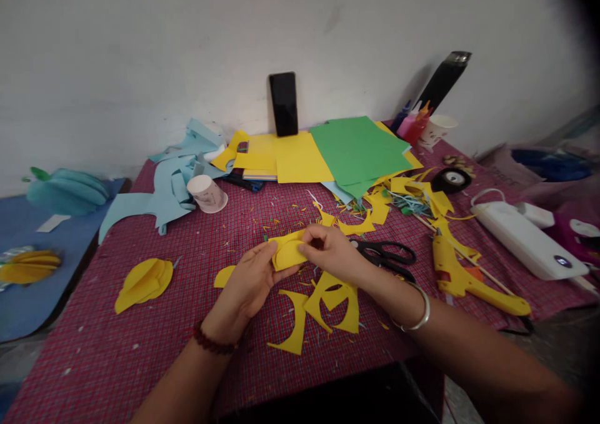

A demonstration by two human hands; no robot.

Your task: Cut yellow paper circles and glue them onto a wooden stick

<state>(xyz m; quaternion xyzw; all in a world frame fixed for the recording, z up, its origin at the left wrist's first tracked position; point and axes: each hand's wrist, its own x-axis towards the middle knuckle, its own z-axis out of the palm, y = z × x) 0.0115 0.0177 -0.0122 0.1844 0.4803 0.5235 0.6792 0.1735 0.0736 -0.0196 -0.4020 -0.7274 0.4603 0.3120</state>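
Note:
Between my hands is a piece of yellow paper (288, 253), partly folded, held above the table. My left hand (255, 277) is closed on its left side, thumb on top and fingers beneath. My right hand (330, 252) pinches its right side. Black-handled scissors (387, 253) lie just right of my right hand, their blades partly hidden by it. Below my hands are yellow paper offcuts (295, 327) with curved cutouts. A yellow half-round piece (225, 276) shows beside my left hand. Further left sits a stack of yellow folded paper circles (145, 283).
A yellow glue gun (462, 274) and a white power strip (527, 239) lie at the right. Green sheets (360, 152), a phone (284, 105) and paint bottles (417, 124) stand or lie at the back. A paper cup (206, 194) and blue scraps (173, 186) are at left.

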